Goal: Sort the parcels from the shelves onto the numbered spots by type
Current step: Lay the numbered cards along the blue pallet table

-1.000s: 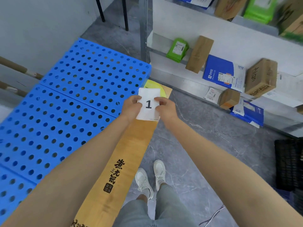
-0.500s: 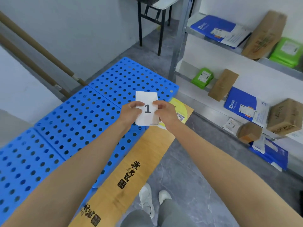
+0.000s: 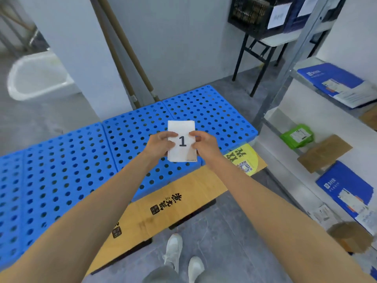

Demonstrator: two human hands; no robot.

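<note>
My left hand (image 3: pixel 161 145) and right hand (image 3: pixel 204 146) pinch the card stack (image 3: pixel 181 129) over the blue pallet (image 3: pixel 81 160); loosened thumbs could spill several cards together.

I could not see the side edges of the number card (image 3: pixel 181 141) where the left hand (image 3: pixel 158 145) and right hand (image 3: pixel 205 145) pinched it, the label on the green parcel (image 3: pixel 296 136) was too small to read, the brown box (image 3: pixel 349 238) looked blurred, and the top edge cut off the black crate (image 3: pixel 251 15).
</note>
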